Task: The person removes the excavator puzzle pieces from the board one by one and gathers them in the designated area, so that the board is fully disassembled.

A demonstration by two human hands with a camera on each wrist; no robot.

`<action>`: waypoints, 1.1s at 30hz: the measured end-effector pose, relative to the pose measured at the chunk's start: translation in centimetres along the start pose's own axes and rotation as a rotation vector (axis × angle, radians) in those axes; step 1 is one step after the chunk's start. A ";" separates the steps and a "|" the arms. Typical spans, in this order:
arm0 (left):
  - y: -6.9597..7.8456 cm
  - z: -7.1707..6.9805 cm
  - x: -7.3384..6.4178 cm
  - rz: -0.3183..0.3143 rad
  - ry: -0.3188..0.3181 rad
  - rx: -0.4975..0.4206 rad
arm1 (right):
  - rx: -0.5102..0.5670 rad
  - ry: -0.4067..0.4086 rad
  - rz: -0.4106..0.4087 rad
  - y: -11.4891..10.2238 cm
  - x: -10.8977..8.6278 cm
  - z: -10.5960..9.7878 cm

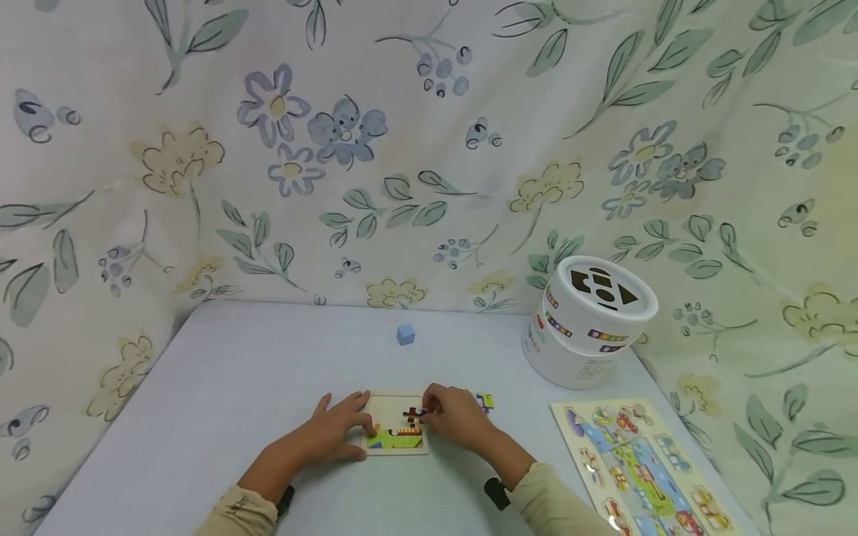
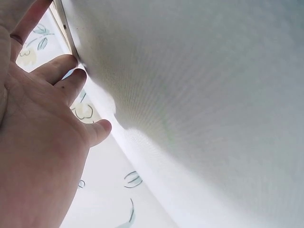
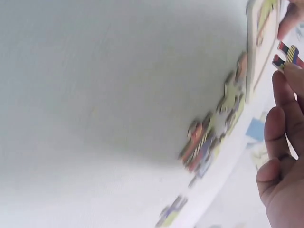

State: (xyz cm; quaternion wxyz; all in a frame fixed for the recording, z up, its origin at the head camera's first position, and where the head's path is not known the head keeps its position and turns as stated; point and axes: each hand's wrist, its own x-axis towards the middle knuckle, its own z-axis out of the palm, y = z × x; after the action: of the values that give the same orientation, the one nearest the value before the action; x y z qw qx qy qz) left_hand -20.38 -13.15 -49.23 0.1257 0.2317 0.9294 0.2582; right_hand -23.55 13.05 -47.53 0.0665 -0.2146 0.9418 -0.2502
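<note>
– What do we see at the centre?

– A small jigsaw piece [image 1: 412,415], flat, with rounded knobs and hollows, dark red and black with yellow stripes. We see the right hand [image 1: 462,420] pinching it in its fingertips over the right part of a shallow tray [image 1: 385,406]; we cannot tell whether piece and tray touch

– And the tray itself?

– Pale, wood-like, rectangular, with a raised rim. Fitted pieces [image 1: 395,441], mostly green, line its lower part. We find the left hand [image 1: 333,432] at its left edge, fingers spread apart, tips touching the rim

– What lies around, and what blocks our view?

– The right hand covers part of the right rim. In the right wrist view we make out blurred loose pieces [image 3: 202,142] beside the tray. Beyond it sits a smooth blue cube [image 1: 405,334]; to the right, a glossy white tub [image 1: 586,327] with cut-out shapes in its lid, and a larger picture board [image 1: 637,469]. Behind the white table [image 1: 268,357] we see floral cloth [image 1: 402,149], softly creased
</note>
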 end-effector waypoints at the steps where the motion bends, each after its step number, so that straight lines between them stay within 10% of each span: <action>1: 0.0 0.0 -0.1 -0.002 0.001 -0.004 | 0.021 -0.005 0.012 0.3 -0.1 -0.4; 16: -1.2 -0.6 -0.7 -0.055 0.025 -0.003 | 0.304 -0.111 0.187 9.3 -2.7 -4.4; 33: -0.4 0.2 0.4 0.012 0.002 -0.017 | 0.294 -0.079 0.208 9.7 -4.7 -4.8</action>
State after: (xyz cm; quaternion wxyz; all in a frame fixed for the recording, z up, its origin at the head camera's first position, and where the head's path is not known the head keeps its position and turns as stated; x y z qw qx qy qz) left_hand -20.75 -13.19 -49.65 0.1255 0.2359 0.9260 0.2668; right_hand -24.05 24.79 -48.09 0.1596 -0.1139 0.9089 -0.3681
